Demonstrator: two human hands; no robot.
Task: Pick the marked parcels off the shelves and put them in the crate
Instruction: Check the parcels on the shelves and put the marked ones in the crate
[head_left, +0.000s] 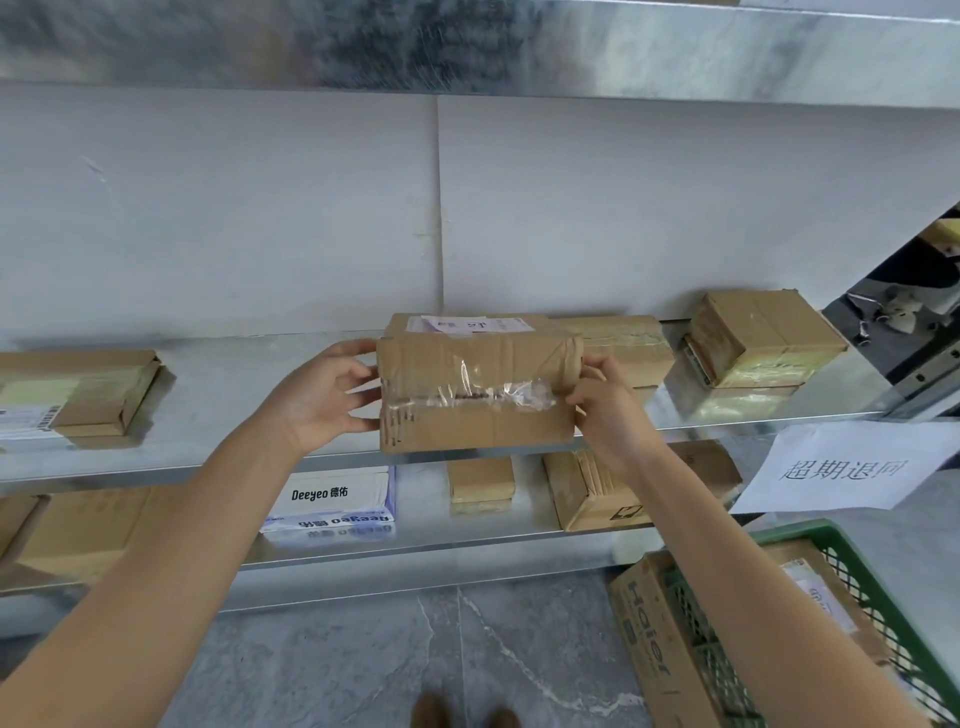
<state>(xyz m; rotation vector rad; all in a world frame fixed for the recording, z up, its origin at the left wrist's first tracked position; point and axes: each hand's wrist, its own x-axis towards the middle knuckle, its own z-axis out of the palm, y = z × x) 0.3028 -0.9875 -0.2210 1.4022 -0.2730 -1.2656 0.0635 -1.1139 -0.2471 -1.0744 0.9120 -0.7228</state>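
Lifting one parcel off the shelf (228, 400) looks to be the step in hand. At the far left a flat carton (88, 395) lies on the same shelf, well apart. Next comes the left grip (317, 395), fingers curled round the left end of the parcel (472, 384). The parcel sits at the shelf's front edge; whether its underside rests on the metal or has cleared it I cannot tell. Its long axis runs left to right, in line with the shelf edge. The taped broad face points at the camera and a white label lies on top (too blurred to read). The right grip (610, 410) holds the right end, fingers wrapped on the corner. Just behind lies another brown box (628, 343). The green crate (810, 535) stands low at the right, a parcel inside it. The next move, I judge, calls for drawing the parcel back clear of its neighbour, then swinging it down and right, level between both hands.
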